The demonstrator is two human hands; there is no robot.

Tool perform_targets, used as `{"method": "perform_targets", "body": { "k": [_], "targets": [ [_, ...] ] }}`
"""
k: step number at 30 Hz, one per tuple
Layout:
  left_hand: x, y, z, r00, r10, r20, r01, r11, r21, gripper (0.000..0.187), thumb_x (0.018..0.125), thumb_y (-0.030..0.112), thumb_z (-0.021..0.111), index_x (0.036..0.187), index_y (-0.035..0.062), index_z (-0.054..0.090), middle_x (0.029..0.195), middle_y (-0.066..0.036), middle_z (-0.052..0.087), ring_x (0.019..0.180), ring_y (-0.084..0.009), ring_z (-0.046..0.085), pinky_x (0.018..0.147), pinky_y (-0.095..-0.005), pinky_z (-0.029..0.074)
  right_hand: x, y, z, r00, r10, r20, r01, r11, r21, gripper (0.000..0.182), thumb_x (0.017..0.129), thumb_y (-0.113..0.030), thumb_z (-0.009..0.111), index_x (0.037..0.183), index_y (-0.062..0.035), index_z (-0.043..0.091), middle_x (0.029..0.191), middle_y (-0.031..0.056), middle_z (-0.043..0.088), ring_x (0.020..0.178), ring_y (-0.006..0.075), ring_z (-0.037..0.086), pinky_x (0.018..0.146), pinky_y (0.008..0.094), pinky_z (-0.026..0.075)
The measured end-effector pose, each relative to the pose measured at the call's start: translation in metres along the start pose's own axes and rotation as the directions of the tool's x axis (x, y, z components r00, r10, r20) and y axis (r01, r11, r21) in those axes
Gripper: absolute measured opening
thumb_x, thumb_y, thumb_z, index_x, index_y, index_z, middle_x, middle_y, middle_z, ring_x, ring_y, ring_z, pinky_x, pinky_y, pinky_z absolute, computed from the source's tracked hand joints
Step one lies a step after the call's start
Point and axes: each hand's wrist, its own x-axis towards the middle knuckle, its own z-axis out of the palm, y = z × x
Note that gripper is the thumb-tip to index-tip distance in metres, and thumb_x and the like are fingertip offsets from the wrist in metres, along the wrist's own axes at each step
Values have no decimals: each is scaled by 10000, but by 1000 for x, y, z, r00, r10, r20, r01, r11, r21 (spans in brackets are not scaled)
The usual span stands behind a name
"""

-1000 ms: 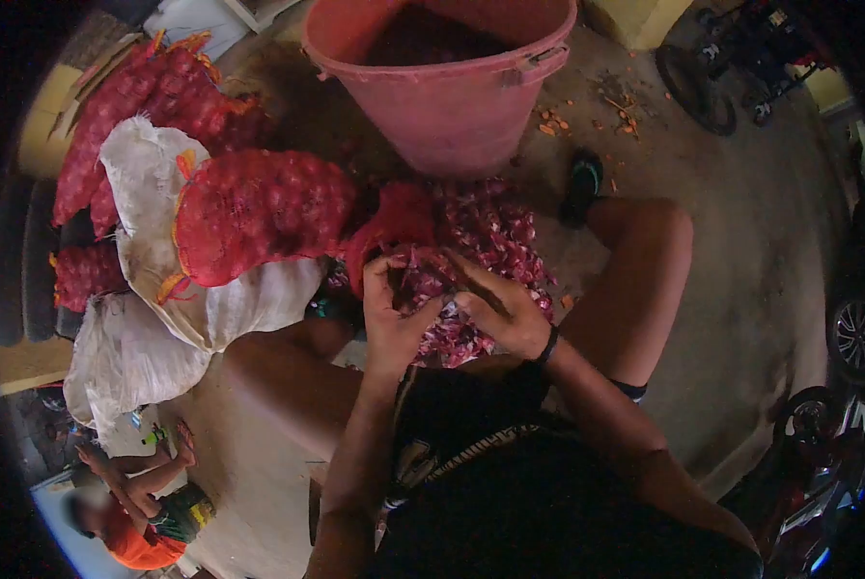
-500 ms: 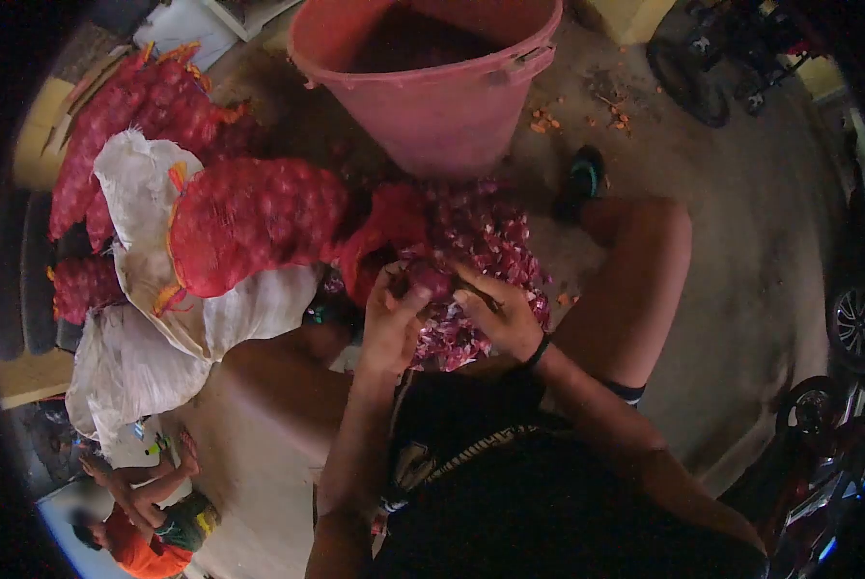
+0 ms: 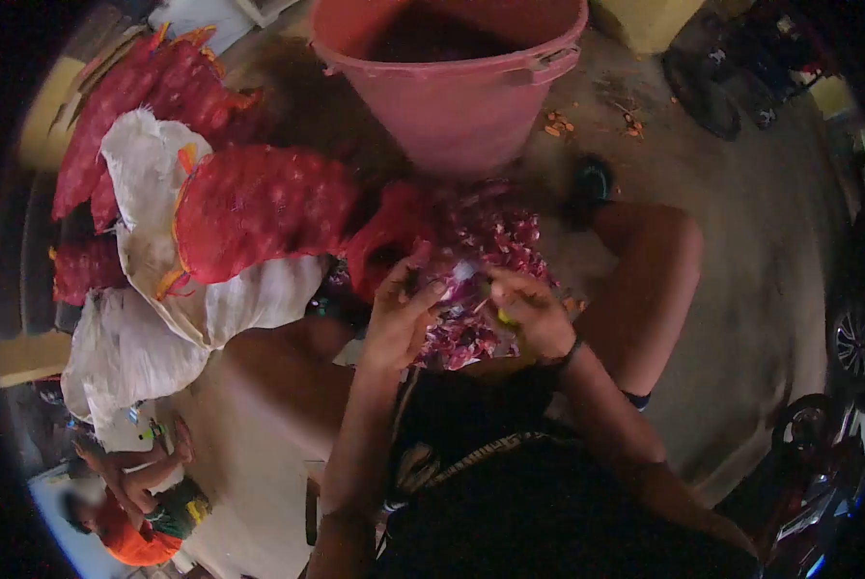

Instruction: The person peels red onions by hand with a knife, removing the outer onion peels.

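Note:
My left hand [image 3: 401, 317] is curled, thumb up, around a red onion [image 3: 439, 266] that motion smears. Close to its right, my right hand [image 3: 536, 314] is closed on a small tool with a yellow-green handle [image 3: 504, 317]; its working end is too blurred to make out. A pale bright patch shows between the two hands. Beneath them lies a heap of purple-red onion skins [image 3: 455, 340]. Beyond my left hand, an open red mesh sack [image 3: 394, 227] lies slumped, its dark mouth towards me.
A large pink tub [image 3: 452, 101] stands ahead. To the left are a full red mesh onion sack [image 3: 264, 203], white woven sacks [image 3: 133, 357] and more onion sacks [image 3: 143, 106]. A person in orange [image 3: 133, 531] sits lower left. Motorbikes [image 3: 819, 482] stand at right.
My right hand has moved right, away from my left, and its yellow-green handle now shows. The onion between my hands is more blurred. The whole view has shifted slightly.

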Motion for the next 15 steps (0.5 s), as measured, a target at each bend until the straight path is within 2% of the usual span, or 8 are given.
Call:
{"method": "perform_targets", "body": {
  "k": [1,3,4,7,9,11,13,15],
  "targets": [
    [-2,2,0,1000,-13,15,14,997,-71,509,879,-49,605,1354,14,434,1290,-141,549,1171,-263,575,1001,-422,497,4,-6,-1,994,24,-103,-24,1000,0,448,990,-268,583,1376,-52,506,833,-39,556,663,55,491,538,204,383],
    [-4,3,-1,998,13,61,-7,996,-91,511,874,-54,610,1350,17,438,1285,-134,552,1176,-256,568,1018,-419,479,12,-18,-4,945,61,-320,-61,998,12,474,985,-284,592,1389,-57,491,854,-36,562,690,61,512,556,206,399],
    [-4,3,-1,996,26,88,-17,995,-101,512,871,-56,612,1348,18,440,1283,-131,554,1178,-252,565,1027,-417,470,16,-16,-9,943,51,-328,-61,998,-21,412,996,-271,548,1341,-48,522,793,-8,533,623,58,444,523,204,337],
    [-2,2,-1,995,88,44,-82,989,-124,502,867,-64,613,1334,24,451,1265,-120,564,1179,-247,561,1050,-427,442,29,5,-24,936,35,-351,-130,960,-249,546,997,-324,558,1439,-36,416,968,47,620,816,121,578,686,254,482],
    [3,-3,-5,990,142,27,-140,989,-52,566,881,-15,625,1397,64,403,1301,-129,550,1185,-254,560,1017,-465,462,26,17,-17,941,-189,-279,-34,771,-636,568,1002,-325,540,1450,-11,387,1039,114,636,906,174,604,809,291,483],
    [5,-7,-10,982,186,8,-186,982,-13,593,888,8,631,1422,88,387,1308,-133,550,1180,-251,565,998,-470,475,18,25,-6,957,-248,-150,54,660,-749,585,1006,-325,524,1456,12,364,1124,176,632,1004,219,612,912,317,463],
    [8,-8,-4,976,219,-2,-219,976,-7,579,887,4,630,1411,94,401,1286,-132,564,1163,-236,575,995,-443,483,8,12,11,978,-202,-58,113,736,-667,584,1007,-311,513,1452,32,356,1220,221,600,1100,242,596,969,328,433],
    [-1,1,4,989,109,-101,-119,989,-90,545,861,-63,623,1353,83,440,1254,-113,575,1155,-223,574,1016,-422,464,2,2,22,985,-170,11,144,801,-581,569,1007,-284,505,1442,51,360,1313,255,559,1187,249,574,999,333,417]
  ]
}}
